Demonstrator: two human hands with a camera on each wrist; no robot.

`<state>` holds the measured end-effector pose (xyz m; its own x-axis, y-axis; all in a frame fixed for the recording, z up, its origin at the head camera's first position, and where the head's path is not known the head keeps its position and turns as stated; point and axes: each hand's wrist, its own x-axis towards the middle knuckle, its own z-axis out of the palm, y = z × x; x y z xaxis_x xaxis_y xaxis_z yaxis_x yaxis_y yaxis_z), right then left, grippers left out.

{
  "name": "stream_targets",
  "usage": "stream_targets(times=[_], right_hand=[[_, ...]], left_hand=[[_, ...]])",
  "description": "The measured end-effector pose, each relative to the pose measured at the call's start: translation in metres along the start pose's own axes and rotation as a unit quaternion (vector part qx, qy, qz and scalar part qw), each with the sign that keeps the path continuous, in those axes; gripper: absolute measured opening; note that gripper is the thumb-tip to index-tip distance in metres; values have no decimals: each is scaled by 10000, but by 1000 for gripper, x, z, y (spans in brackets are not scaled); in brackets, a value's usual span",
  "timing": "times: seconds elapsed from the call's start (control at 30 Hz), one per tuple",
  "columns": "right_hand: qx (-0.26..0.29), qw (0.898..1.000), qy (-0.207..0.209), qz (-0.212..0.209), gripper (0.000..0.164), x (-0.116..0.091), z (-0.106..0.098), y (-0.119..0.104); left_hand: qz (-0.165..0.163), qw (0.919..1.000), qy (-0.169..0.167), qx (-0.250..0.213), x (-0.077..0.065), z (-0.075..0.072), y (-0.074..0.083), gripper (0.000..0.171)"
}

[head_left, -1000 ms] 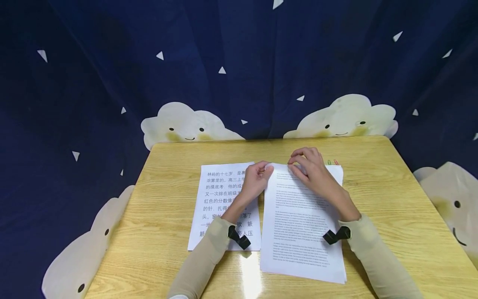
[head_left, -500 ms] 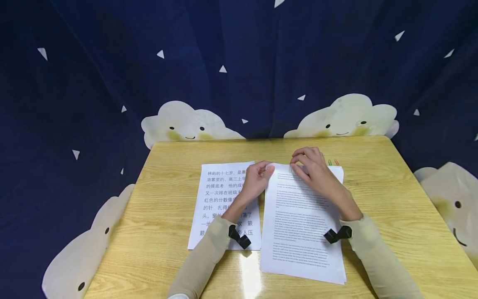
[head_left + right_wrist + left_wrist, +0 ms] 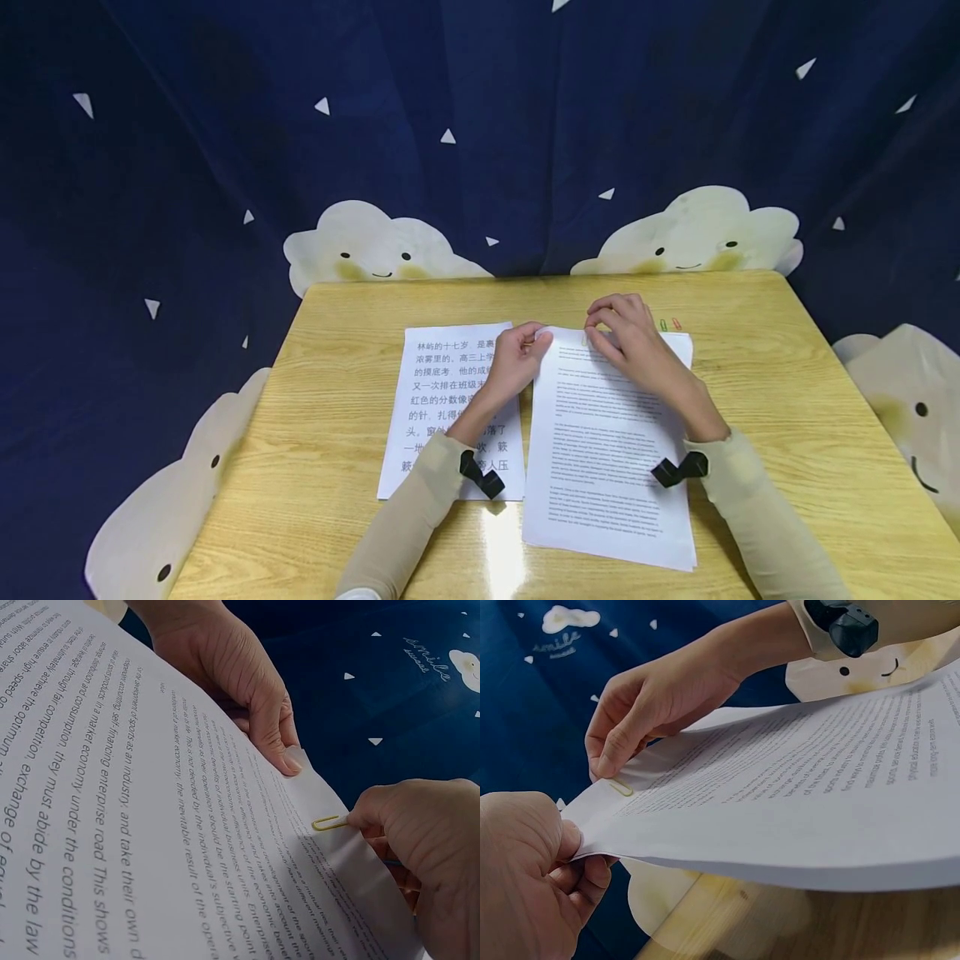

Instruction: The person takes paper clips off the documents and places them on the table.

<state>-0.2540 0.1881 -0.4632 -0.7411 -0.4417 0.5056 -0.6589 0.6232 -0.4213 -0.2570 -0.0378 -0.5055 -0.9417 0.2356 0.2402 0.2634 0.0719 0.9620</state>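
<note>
A stack of white sheets (image 3: 600, 467) with small printed text lies on the table, its far end raised. My left hand (image 3: 516, 358) pinches its far left corner, thumb (image 3: 568, 838) on top and fingers curled beneath. On the far edge sits a yellow paper clip (image 3: 328, 823), its loop lying over the top sheet. My right hand (image 3: 633, 346) pinches the outer end of this clip at the paper's edge, as the right wrist view shows. The clip's part behind the sheets is hidden.
Paper with large Chinese characters (image 3: 427, 417) lies to the left, partly under my left forearm. A green paper clip (image 3: 663, 325) and a red paper clip (image 3: 677, 323) show beyond the stack's far right edge. The wooden table (image 3: 322, 417) meets a dark blue curtain (image 3: 480, 150).
The yellow paper clip's loop has come into sight on the top sheet beside my right fingertips. My right hand has shifted slightly right; my left hand keeps its hold on the corner.
</note>
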Motion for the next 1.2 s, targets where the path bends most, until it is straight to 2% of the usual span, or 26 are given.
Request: stream_targets(times=[0.43, 0.8, 1.2], right_hand=[[46, 10000, 27, -41, 7, 0, 0, 2], [120, 9999, 69, -53, 10, 2, -1, 0], [152, 9996, 192, -117, 9, 2, -3, -1]], left_hand=[[-3, 9999, -115, 40, 0, 1, -3, 23], [-192, 9997, 17, -117, 0, 3, -4, 23], [-93, 9999, -12, 59, 1, 3, -4, 22]])
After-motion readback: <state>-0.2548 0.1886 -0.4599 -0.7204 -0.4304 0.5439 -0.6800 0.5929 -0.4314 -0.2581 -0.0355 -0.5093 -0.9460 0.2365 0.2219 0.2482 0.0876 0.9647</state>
